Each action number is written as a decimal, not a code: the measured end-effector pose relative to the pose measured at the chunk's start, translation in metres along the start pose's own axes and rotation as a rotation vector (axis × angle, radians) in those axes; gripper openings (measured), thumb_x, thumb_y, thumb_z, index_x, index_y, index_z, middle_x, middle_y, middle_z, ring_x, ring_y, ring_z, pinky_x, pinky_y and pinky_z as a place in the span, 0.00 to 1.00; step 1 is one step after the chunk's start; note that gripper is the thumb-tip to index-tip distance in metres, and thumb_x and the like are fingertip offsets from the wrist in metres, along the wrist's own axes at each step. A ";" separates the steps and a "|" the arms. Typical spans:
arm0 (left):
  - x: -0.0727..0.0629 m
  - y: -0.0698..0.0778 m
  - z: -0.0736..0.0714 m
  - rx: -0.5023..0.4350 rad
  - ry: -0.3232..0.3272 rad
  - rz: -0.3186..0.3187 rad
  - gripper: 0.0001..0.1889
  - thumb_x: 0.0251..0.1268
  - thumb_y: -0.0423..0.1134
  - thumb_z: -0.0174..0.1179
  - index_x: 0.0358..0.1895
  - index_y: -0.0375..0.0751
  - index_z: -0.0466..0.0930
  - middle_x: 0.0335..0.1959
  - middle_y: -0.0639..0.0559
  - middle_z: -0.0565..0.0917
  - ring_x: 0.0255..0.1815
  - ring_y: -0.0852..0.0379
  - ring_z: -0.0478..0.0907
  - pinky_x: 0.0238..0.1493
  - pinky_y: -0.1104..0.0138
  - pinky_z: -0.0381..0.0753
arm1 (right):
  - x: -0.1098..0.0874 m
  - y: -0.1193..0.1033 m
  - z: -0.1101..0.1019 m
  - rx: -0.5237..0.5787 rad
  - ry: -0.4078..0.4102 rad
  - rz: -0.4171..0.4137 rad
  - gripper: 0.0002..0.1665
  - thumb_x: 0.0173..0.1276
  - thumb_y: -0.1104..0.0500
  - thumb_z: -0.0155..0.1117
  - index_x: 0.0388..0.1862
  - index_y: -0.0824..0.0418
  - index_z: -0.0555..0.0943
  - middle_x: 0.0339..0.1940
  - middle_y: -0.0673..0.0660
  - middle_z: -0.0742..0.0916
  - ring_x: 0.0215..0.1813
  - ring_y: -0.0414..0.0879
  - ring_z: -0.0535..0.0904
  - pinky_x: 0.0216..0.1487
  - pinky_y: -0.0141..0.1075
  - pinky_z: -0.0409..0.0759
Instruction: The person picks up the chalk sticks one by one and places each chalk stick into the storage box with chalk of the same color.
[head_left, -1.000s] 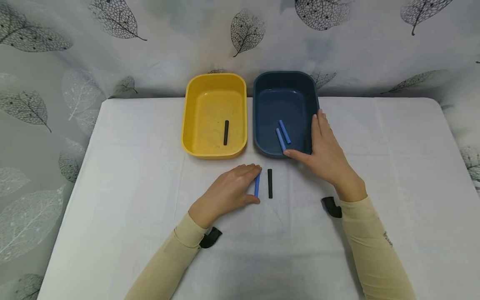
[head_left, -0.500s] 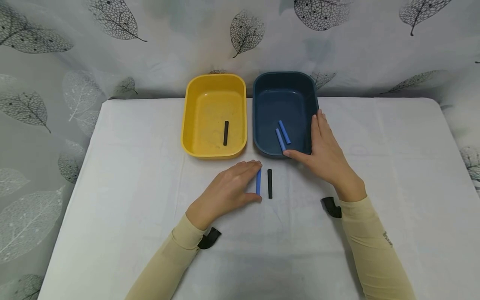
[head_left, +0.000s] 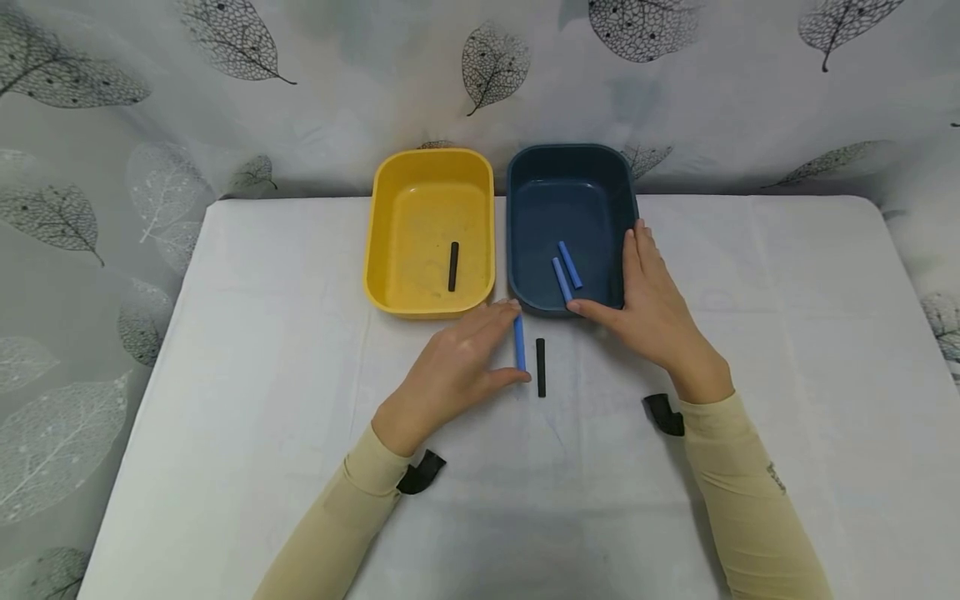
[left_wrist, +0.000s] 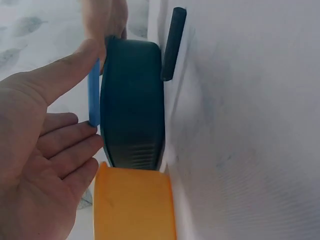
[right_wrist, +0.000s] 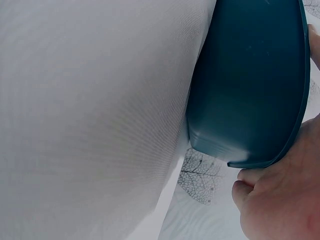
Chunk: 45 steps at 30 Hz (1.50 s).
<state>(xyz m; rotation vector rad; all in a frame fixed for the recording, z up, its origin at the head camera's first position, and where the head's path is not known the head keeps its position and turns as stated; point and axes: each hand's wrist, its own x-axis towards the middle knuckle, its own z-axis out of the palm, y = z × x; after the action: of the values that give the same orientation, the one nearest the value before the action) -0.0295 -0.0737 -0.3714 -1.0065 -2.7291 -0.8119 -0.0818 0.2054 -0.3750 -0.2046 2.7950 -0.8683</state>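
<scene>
My left hand point(head_left: 448, 367) pinches a blue chalk-like stick point(head_left: 520, 343) by its two ends, between thumb and fingertips. In the left wrist view this blue stick point(left_wrist: 94, 95) is off the table, beside the dark blue tray's rim. My right hand point(head_left: 663, 321) rests on the near right corner of the dark blue tray point(head_left: 570, 204). Its straight fingers lie along the right wall, and the thumb touches the near rim. Two blue sticks point(head_left: 570, 264) lie inside that tray. A black stick point(head_left: 541, 367) lies on the white cloth, just right of my left hand.
A yellow tray point(head_left: 408, 225) stands left of the dark blue one, with a black stick point(head_left: 453, 267) in it. White cloth point(head_left: 300, 350) covers the table, with faint blue smudges. A leaf-patterned curtain point(head_left: 360, 100) hangs behind.
My left hand has moved forward with the blue stick, away from the table's near side and towards the trays. My right hand stays at the dark blue tray.
</scene>
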 end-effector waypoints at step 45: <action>0.061 -0.014 -0.002 -0.099 -0.008 -0.291 0.43 0.62 0.49 0.77 0.74 0.30 0.71 0.73 0.37 0.77 0.74 0.45 0.76 0.73 0.55 0.77 | 0.001 0.002 0.000 -0.001 -0.002 0.006 0.75 0.68 0.28 0.66 0.85 0.64 0.30 0.88 0.58 0.32 0.89 0.56 0.28 0.86 0.62 0.41</action>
<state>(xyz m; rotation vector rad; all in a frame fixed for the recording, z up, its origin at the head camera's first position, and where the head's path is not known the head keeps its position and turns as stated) -0.0854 -0.0484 -0.3584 -0.6351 -2.9087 -0.9962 -0.0833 0.2065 -0.3761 -0.1971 2.7930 -0.8658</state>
